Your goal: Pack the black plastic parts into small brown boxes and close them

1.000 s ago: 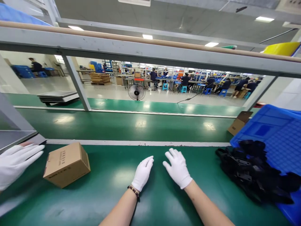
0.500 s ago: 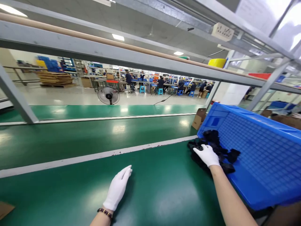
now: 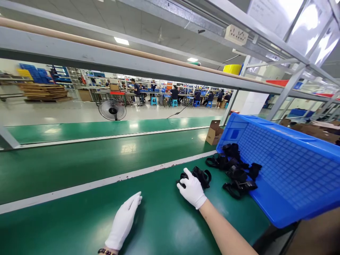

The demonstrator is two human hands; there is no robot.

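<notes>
My right hand (image 3: 191, 189), in a white glove, is closed on a black strapped item (image 3: 202, 176) above the green work surface (image 3: 159, 212). A strap loop sticks out to the right of the glove; the exact kind of item cannot be made out. To the left, my gloved left hand (image 3: 124, 221) is held over the surface with its fingers stretched out and nothing in it. Several similar black strapped items (image 3: 236, 173) lie heaped at the mouth of a blue crate (image 3: 281, 148), which is tipped on its side at the right.
An open cardboard box (image 3: 214, 133) stands behind the crate's left corner. A white strip (image 3: 106, 181) crosses the green surface. Overhead runs a metal beam (image 3: 132, 58), and beyond it are a fan (image 3: 112, 109) and people seated at benches.
My right hand has moved left from the heap by the crate, bringing one black strapped item along. The left hand stays outstretched. The whole view has shifted slightly to the right.
</notes>
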